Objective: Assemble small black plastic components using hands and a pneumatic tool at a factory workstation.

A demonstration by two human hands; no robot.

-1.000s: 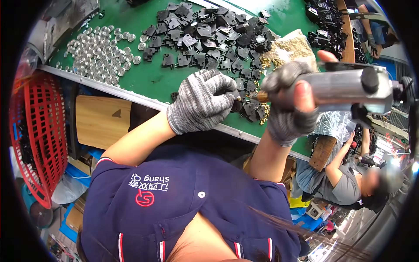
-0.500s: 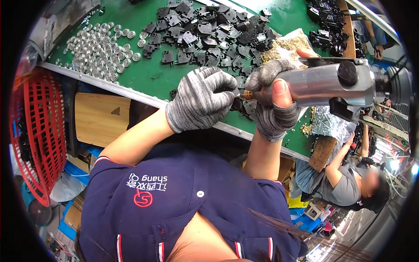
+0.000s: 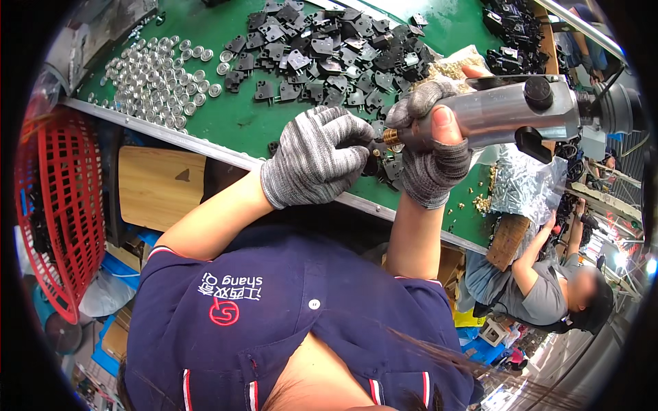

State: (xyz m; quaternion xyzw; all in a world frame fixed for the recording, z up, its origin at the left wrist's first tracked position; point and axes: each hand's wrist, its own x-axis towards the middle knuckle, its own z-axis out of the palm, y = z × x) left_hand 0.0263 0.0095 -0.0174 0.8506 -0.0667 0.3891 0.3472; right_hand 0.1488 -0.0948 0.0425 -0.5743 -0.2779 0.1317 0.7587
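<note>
My left hand [image 3: 317, 159], in a grey striped knit glove, is closed with its thumb and fingertips pinched together. A dark bit shows at those fingertips, too small and hidden to make out. My right hand [image 3: 436, 147], gloved with a bare thumb, wraps around a silver cylindrical power screwdriver [image 3: 510, 113]. The tool lies sideways, its brass-coloured tip [image 3: 390, 137] pointing at the left fingertips with a small gap between. A small brass dot [image 3: 376, 153] shows just below the tip. Behind both hands spreads a pile of black flat parts [image 3: 322, 46] on the green table [image 3: 226, 127].
Round silver metal pieces [image 3: 161, 82] lie at the left. Small brass pieces [image 3: 456, 65] sit in a heap behind my right hand. A clear bag of silver screws [image 3: 524, 181] rests beside a wooden block [image 3: 508, 241]. A red basket [image 3: 72, 205] stands left; a co-worker [image 3: 545, 291] sits at right.
My right hand and the screwdriver have risen slightly away from me, and the tip has backed off from the left fingertips. The brass dot now shows. My left hand has hardly moved.
</note>
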